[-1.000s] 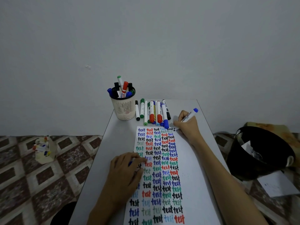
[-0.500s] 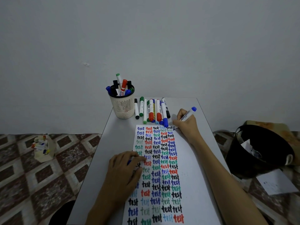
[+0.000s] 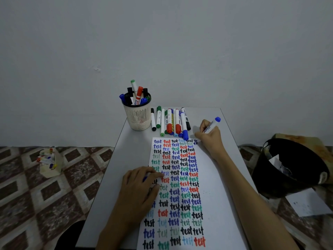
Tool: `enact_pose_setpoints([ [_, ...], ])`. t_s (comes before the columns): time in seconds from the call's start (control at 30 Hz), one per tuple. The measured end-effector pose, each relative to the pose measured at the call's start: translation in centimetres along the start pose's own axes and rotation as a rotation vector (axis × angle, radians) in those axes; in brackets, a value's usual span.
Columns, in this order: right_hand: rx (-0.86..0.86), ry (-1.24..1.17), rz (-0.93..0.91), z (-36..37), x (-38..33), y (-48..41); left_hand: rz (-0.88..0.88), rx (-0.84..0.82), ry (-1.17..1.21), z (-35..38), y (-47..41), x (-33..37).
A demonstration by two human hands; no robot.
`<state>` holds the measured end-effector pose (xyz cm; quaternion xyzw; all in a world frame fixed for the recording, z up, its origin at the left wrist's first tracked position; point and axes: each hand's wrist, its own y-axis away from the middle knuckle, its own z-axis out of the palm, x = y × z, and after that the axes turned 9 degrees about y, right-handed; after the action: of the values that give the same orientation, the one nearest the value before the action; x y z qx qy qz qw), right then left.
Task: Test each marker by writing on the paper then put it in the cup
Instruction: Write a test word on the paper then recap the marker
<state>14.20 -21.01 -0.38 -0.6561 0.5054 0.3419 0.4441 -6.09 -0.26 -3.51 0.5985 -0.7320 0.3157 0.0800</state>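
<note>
The right hand [image 3: 210, 137] grips a blue marker [image 3: 211, 125], fingers clamped round its barrel, tip down at the top right corner of the paper [image 3: 214, 195]. Just left of this hand lies a row of loose markers [image 3: 171, 123], and further left stands the cup [image 3: 138, 117], already holding several. Nearer the person, the left hand [image 3: 140, 190] rests on the paper's left edge, its bent fingers pinching a small blue piece [image 3: 145, 178]. All sit on the table [image 3: 115, 159].

The pale table [image 3: 129, 150] carries a lattice cup [image 3: 138, 118], a row of markers [image 3: 171, 123] beside it, and the written-over paper [image 3: 180, 195].
</note>
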Motion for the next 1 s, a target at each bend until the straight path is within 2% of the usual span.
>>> enact_pose_setpoints([
  [0.17,-0.006,-0.006,0.015,-0.12,-0.05,-0.03,0.006,0.006,0.006,-0.07,0.0,0.09],
  [0.3,0.065,-0.036,0.029,-0.19,0.18,0.0,0.011,0.01,0.001,-0.11,0.01,0.04],
  [0.63,0.037,-0.018,0.034,-0.15,0.06,-0.04,0.015,0.016,-0.001,-0.11,-0.01,0.09],
  [0.77,0.133,-0.062,0.049,-0.25,0.16,0.04,0.013,0.017,-0.001,-0.11,0.0,0.09],
  [0.9,0.102,-0.013,0.036,-0.03,-0.07,0.12,0.016,0.021,0.002,-0.25,-0.05,0.29],
  [1.0,0.116,-0.076,0.04,-0.13,0.05,0.03,0.019,0.017,0.0,-0.32,-0.02,0.29],
])
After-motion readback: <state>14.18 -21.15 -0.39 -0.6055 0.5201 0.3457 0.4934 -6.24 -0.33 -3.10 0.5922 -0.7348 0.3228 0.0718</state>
